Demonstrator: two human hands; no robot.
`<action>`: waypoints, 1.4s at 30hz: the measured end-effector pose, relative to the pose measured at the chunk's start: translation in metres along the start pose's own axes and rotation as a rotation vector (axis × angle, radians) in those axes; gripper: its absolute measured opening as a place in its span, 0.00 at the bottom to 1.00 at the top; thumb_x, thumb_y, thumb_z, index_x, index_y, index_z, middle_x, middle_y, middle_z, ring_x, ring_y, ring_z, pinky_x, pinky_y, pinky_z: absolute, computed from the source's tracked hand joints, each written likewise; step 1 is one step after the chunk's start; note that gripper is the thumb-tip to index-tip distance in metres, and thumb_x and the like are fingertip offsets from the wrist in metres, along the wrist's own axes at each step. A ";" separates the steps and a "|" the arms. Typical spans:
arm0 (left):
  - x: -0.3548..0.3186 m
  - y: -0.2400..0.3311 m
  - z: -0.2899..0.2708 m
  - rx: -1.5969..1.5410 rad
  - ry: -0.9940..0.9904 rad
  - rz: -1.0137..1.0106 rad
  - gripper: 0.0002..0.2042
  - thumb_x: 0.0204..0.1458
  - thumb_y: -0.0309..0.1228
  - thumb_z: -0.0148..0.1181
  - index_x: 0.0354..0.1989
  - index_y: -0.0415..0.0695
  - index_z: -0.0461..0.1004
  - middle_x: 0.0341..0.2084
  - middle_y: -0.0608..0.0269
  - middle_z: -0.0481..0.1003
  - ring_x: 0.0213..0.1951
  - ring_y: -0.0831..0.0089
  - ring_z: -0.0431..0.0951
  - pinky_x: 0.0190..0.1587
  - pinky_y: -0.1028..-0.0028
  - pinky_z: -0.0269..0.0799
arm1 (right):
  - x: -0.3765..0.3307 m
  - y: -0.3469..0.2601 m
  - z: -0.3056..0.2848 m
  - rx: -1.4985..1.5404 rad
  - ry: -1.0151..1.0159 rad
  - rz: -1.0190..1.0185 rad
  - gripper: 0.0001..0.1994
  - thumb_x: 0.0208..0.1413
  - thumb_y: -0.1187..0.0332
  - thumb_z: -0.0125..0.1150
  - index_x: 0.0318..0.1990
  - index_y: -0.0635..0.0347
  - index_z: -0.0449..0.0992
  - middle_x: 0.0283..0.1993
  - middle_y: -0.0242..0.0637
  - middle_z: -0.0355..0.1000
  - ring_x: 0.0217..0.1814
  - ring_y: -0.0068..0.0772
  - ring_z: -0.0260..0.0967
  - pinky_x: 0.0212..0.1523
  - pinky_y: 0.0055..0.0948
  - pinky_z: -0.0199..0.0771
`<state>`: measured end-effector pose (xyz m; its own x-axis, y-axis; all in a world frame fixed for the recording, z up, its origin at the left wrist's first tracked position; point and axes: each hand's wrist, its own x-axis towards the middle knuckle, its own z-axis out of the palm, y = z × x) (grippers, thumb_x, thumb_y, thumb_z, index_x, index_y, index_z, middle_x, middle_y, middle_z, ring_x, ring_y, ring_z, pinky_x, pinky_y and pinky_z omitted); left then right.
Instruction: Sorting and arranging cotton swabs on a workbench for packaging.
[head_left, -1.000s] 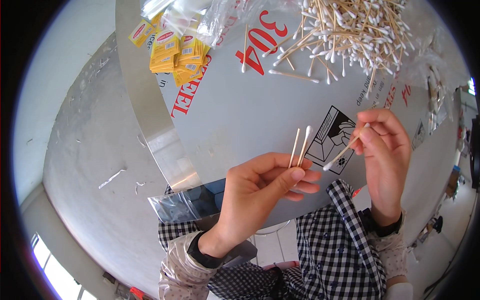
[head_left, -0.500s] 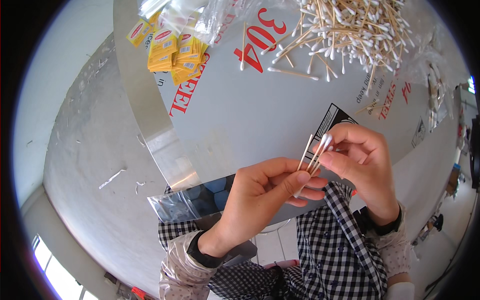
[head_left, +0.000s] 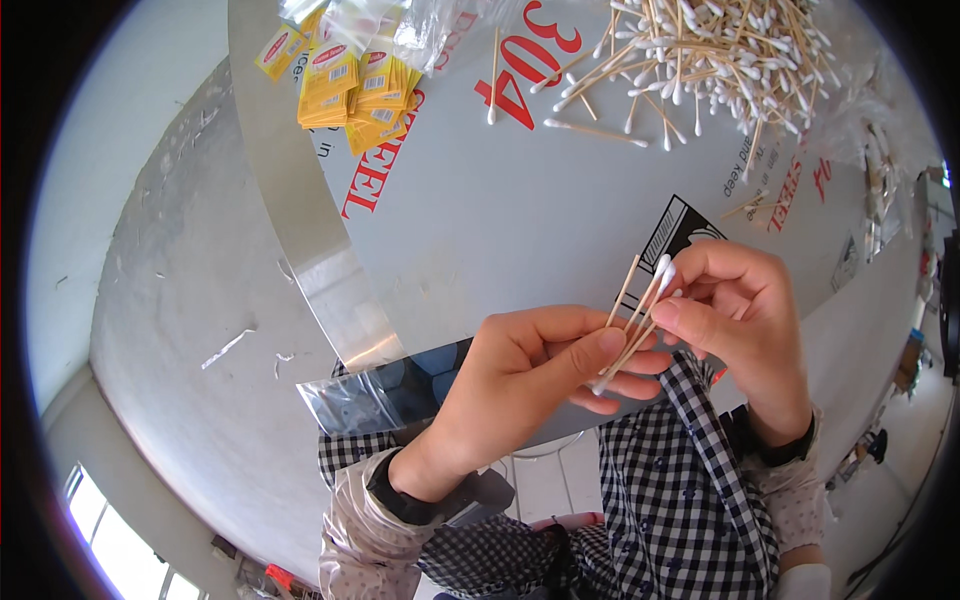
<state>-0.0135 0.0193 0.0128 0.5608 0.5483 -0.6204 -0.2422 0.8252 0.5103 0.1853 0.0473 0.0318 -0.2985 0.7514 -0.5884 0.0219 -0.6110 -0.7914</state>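
Note:
Between the thumb and fingers of my left hand (head_left: 525, 375) is a small bunch of cotton swabs (head_left: 643, 300), fanned apart. One stick shows a bare wooden upper end, while white cotton tips stand beside it. Close on the right, my right hand (head_left: 745, 315) pinches a swab of the same bunch near its upper tip, thumb against forefinger. That swab slants across my left fingers, and a white tip (head_left: 600, 387) pokes out below them. Both hands are above the near edge of the metal-topped table (head_left: 480, 225).
A large heap of cotton swabs (head_left: 725, 60) lies at the far right, with several loose ones in front. Yellow printed cards (head_left: 330, 90) are stacked at the far left beside clear plastic bags (head_left: 425, 35). More clear plastic (head_left: 880, 130) lies along the right side.
Both hands have shifted slightly right with the swabs. The swab at my right fingertips now leans more across the others, and the swabs are fanned a little wider.

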 end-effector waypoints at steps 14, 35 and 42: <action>-0.002 0.006 -0.005 0.016 -0.050 -0.035 0.16 0.61 0.30 0.46 0.49 0.31 0.71 0.38 0.46 0.78 0.41 0.62 0.80 0.38 0.74 0.76 | -0.001 0.001 -0.004 -0.034 -0.043 0.010 0.08 0.50 0.78 0.61 0.38 0.73 0.75 0.36 0.39 0.75 0.36 0.20 0.72 0.38 0.19 0.73; 0.007 -0.012 -0.007 0.087 -0.027 -0.179 0.15 0.60 0.33 0.52 0.50 0.34 0.71 0.39 0.57 0.77 0.43 0.67 0.79 0.39 0.76 0.76 | 0.009 0.024 -0.002 -0.342 -0.106 0.066 0.06 0.49 0.76 0.61 0.35 0.65 0.78 0.30 0.29 0.74 0.29 0.15 0.69 0.28 0.15 0.67; 0.009 -0.016 -0.007 0.090 0.001 -0.124 0.14 0.60 0.31 0.52 0.50 0.34 0.71 0.40 0.58 0.77 0.43 0.70 0.79 0.39 0.76 0.76 | 0.008 0.027 0.003 -0.378 -0.074 -0.066 0.05 0.49 0.78 0.60 0.35 0.65 0.77 0.30 0.30 0.72 0.30 0.17 0.69 0.28 0.16 0.67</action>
<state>-0.0103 0.0115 -0.0051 0.5808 0.4434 -0.6827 -0.0993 0.8710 0.4812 0.1806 0.0364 0.0065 -0.3786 0.7574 -0.5319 0.3464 -0.4169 -0.8403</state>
